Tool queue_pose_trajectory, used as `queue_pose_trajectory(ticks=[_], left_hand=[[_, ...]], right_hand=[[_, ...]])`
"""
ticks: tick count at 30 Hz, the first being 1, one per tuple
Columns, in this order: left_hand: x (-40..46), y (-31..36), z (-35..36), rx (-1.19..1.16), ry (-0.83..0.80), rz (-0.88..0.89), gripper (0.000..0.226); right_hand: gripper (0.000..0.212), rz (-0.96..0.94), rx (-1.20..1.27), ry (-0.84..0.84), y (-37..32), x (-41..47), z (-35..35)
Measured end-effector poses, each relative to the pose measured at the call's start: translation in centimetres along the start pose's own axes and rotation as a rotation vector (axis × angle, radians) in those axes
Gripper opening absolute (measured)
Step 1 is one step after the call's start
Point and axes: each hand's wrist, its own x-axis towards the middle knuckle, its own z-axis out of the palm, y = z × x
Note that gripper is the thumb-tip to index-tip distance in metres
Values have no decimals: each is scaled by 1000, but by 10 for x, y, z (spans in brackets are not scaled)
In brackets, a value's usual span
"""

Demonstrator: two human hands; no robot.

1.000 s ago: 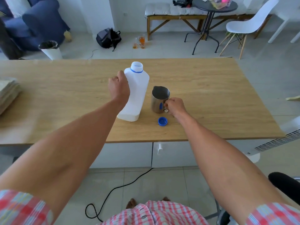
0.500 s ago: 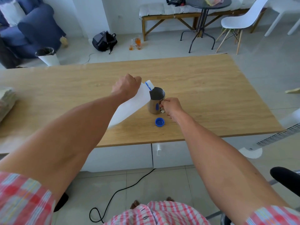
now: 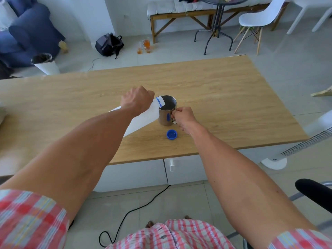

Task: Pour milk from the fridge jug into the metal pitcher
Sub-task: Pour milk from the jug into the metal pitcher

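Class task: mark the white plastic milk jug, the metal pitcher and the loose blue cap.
White plastic milk jug (image 3: 145, 117), head view, on its side wall.
Metal pitcher (image 3: 163, 119), head view, outer wall.
Loose blue cap (image 3: 172, 134), head view, centre.

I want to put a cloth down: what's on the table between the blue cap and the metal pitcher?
Nothing: bare wood separates the blue cap from the metal pitcher, per the head view.

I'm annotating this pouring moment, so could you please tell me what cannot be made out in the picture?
All in the head view:
- Milk stream: jug mouth lies over the pitcher rim; no flow is discernible.
- Pitcher's fill level: interior dark, partly covered by the jug's neck.
- Jug handle: hidden under the left hand.
- Pitcher handle: mostly covered by the right hand.
- Jug's base: behind the left forearm.
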Motion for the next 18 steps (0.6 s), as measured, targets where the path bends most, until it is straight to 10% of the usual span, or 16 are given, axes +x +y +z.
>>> queue_pose_trajectory(ticks=[18], left_hand=[[3, 5, -5, 127, -27, -15, 34]], right_hand=[[24, 14, -7, 21, 6, 18, 9]])
